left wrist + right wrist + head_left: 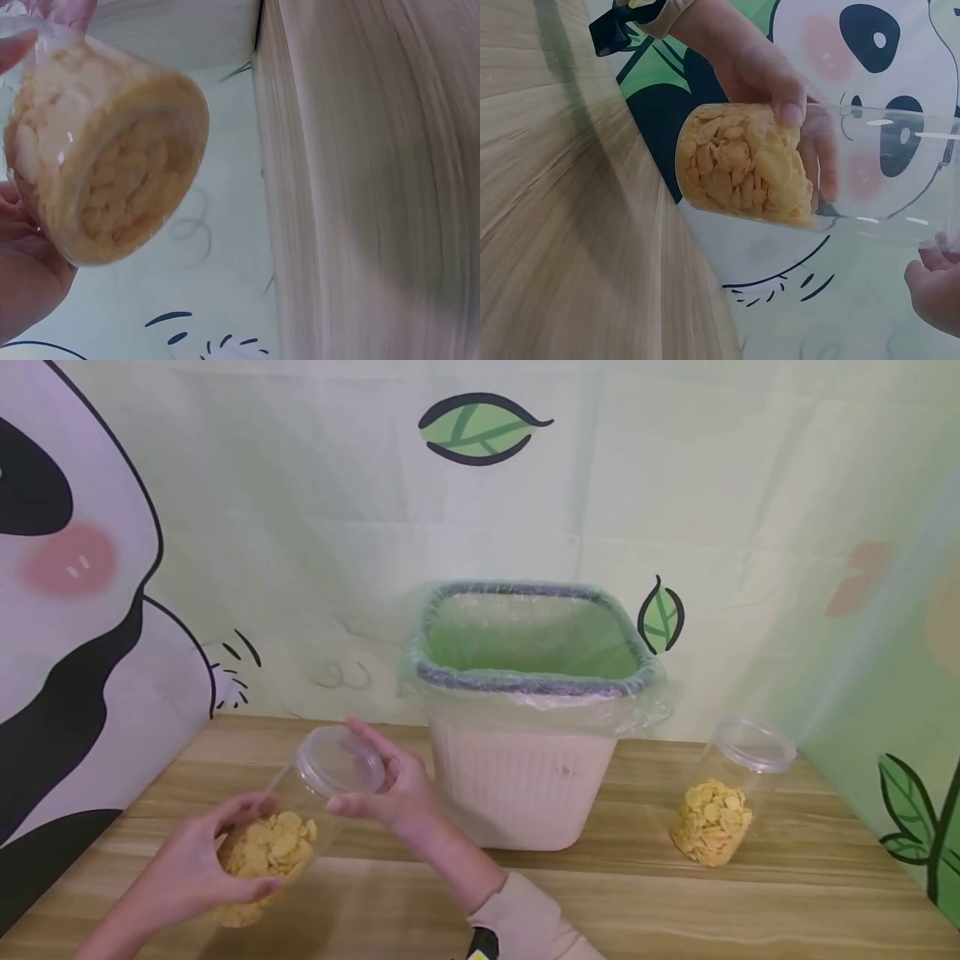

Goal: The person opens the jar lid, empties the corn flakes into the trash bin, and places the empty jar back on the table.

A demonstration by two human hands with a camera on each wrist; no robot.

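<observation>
A clear plastic jar (272, 850), partly filled with yellow flakes, is lifted off the wooden table and tilted, its top leaning right. My left hand (183, 864) grips it round the body, thumb in front. My right hand (405, 793) holds the clear lid (333, 764) at the jar's top, thumb and fingers spread around the rim. From below, the left wrist view shows the round jar base (135, 176) with flakes pressed against it. In the right wrist view the flakes (739, 165) fill the lower part, and clear space lies between them and the lid end.
A pale ribbed bin (517, 777) with a translucent liner (528, 683) over its rim stands at the back, right beside my right hand. Farther right, another lidded jar of flakes (712, 822) is upright on the wooden table (645, 902). Behind hangs a printed panda backdrop (300, 568).
</observation>
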